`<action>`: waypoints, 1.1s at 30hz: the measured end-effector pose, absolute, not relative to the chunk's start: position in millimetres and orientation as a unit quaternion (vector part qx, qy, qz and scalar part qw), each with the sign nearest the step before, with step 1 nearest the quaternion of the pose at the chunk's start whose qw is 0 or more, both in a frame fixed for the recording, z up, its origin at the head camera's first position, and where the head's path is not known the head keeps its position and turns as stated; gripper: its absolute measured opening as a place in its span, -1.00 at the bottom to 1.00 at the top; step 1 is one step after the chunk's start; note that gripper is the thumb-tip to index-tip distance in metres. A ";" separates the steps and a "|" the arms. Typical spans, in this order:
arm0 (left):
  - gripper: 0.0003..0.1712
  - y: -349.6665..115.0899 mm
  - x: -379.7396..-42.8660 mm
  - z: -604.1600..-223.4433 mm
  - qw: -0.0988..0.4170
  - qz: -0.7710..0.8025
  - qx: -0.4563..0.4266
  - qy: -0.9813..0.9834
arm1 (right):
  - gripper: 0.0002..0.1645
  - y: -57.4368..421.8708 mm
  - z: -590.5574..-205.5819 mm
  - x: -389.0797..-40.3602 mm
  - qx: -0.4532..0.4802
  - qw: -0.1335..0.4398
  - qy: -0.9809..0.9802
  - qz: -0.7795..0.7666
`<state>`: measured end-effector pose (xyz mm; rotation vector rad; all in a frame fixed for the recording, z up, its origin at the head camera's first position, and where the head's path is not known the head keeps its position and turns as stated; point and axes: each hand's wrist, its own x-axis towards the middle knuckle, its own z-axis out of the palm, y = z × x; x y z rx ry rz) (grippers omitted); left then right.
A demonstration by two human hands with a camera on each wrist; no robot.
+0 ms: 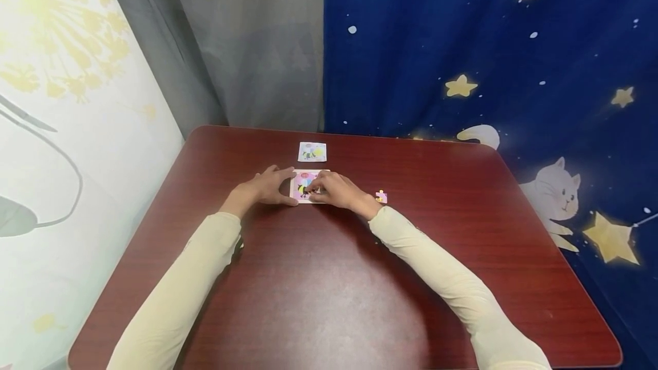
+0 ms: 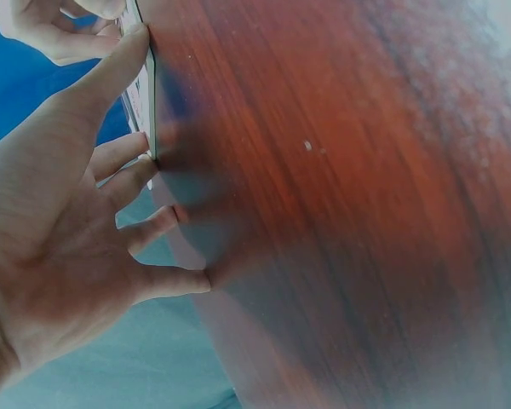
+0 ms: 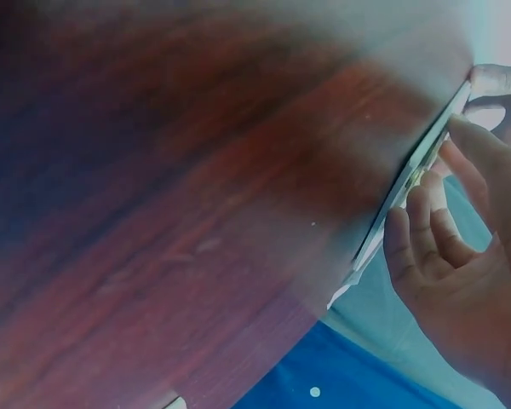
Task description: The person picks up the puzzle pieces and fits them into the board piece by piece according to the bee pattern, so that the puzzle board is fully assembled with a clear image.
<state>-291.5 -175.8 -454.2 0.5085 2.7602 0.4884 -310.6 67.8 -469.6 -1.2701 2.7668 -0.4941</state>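
A small framed jigsaw puzzle (image 1: 304, 177) with a pink picture and a bee lies on the table. My left hand (image 1: 272, 184), fingers spread, touches the left side of its frame, thumb at the near corner and forefinger at the far one. In the left wrist view, the outer fingers of the left hand (image 2: 77, 187) reach down to the tabletop. My right hand (image 1: 336, 190) bends over the puzzle's right half and pinches a small puzzle piece, mostly hidden by its fingers. The right wrist view shows this hand (image 3: 468, 230) with curled fingers against the puzzle's edge.
A card (image 1: 312, 152) with a matching bee picture lies just beyond the puzzle. One loose pink and yellow puzzle piece (image 1: 381, 196) lies to the right, beside the right wrist. The red-brown table (image 1: 319, 278) backs onto grey and blue curtains (image 1: 411, 44).
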 end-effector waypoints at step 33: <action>0.13 -175.8 -288.7 -452.2 0.149 0.169 0.168 0.960 | -0.74 70.5 -471.9 -307.0 -0.377 0.052 0.883 -0.275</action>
